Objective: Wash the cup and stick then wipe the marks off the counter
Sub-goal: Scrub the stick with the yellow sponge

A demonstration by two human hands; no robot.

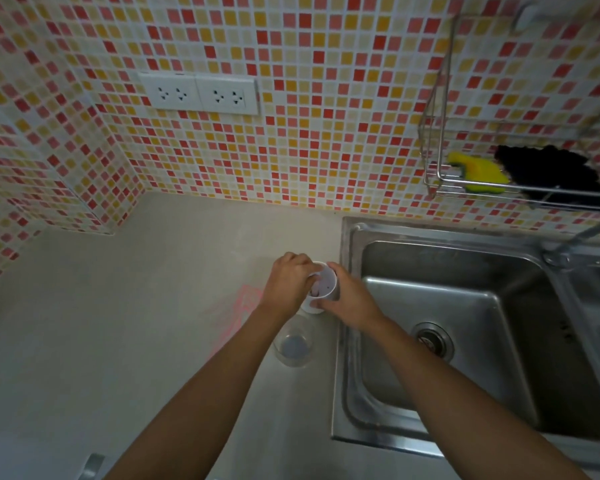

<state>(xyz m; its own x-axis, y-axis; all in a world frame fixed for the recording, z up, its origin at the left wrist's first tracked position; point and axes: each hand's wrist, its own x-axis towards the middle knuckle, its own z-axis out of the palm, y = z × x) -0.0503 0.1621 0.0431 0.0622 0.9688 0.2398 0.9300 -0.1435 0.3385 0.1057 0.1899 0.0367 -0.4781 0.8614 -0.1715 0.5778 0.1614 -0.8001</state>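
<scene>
A small white cup (323,289) stands on the grey counter (118,323) just left of the sink, with pinkish residue inside. My right hand (350,299) wraps around its right side. My left hand (290,284) is at its left rim with fingers reaching into the cup. Whether a stick is between those fingers I cannot tell. Pink marks (238,310) streak the counter left of the cup, partly hidden by my left forearm.
A clear glass (293,344) stands on the counter below the cup. The steel sink (465,341) is to the right with a tap (575,237). A wire rack (471,181) on the tiled wall holds a yellow sponge (478,171) and a black scourer (555,174). Sockets (198,93) sit on the wall.
</scene>
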